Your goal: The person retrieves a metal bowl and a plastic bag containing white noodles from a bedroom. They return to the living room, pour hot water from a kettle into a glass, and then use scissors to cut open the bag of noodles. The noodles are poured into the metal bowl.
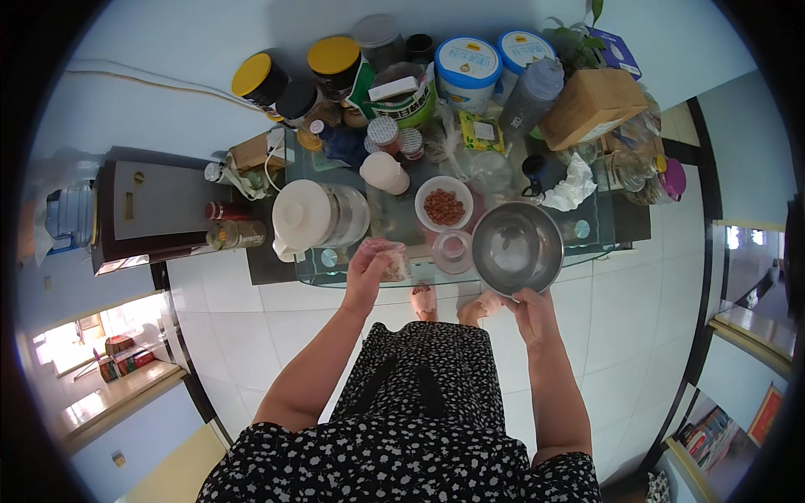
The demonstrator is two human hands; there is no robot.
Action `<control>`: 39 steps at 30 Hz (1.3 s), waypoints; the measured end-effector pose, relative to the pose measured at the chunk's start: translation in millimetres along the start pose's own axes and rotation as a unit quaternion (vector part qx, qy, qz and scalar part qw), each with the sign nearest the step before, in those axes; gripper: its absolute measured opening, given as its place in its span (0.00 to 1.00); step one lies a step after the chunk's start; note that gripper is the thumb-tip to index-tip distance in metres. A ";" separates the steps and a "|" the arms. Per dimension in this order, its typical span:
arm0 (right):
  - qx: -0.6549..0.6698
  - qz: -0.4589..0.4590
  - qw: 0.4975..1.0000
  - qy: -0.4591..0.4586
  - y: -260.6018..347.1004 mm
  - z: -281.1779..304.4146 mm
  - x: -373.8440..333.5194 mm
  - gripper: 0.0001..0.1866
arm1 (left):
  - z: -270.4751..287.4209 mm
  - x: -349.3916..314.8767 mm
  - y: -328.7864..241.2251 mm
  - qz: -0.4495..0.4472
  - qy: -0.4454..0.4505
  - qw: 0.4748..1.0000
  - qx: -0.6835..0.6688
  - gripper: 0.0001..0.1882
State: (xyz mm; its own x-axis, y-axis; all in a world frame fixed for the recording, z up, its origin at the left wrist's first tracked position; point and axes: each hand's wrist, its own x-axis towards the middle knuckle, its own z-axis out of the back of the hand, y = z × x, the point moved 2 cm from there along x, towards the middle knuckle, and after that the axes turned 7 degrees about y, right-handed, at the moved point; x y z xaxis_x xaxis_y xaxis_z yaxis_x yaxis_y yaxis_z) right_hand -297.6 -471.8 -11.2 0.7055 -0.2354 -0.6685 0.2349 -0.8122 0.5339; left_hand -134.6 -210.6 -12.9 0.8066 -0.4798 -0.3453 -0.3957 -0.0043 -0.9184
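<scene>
My left hand (367, 270) is closed on a small clear plastic bag (396, 263) with pale pinkish contents, over the table's front edge. What exactly is inside the bag I cannot make out. At the right, my right hand (532, 315) grips the near rim of a metal bowl (548, 243), which is tilted toward me, its shiny inside facing up. Between the hands stands a small clear container (453, 251). Just behind it, a white bowl (421, 211) holds reddish-brown peanuts (444, 207).
A white-lidded glass pitcher (303, 216) stands left on the glass table (390, 273). Yellow-lidded jars (334, 57), blue-and-white tubs (468, 71), a grey bottle (537, 88) and a cardboard box (594, 107) crowd the back. Crumpled white tissue (572, 184) lies right of the metal bowl.
</scene>
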 end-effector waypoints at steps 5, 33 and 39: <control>-0.029 0.008 0.999 -0.016 -4.6 -9.3 4.9 0.40 | 4.6 -6.5 -0.5 0.024 -0.026 0.998 -0.047 0.10; -0.112 0.092 0.989 -0.040 -1.9 -38.4 5.3 0.46 | 9.9 -10.6 -0.4 0.026 -0.013 0.999 -0.037 0.11; -0.132 0.098 0.986 -0.037 -3.0 -37.2 8.4 0.48 | 5.3 -11.0 -3.0 0.024 -0.006 0.998 -0.052 0.10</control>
State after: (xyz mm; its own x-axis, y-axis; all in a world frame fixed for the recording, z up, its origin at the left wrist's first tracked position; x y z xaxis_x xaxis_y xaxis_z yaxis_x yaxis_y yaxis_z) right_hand -267.5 -451.4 0.8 0.7065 -0.4199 -0.5697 0.2710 -0.5831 0.7659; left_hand -139.9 -200.6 -7.4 0.7902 -0.4713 -0.3918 -0.4775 -0.0728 -0.8756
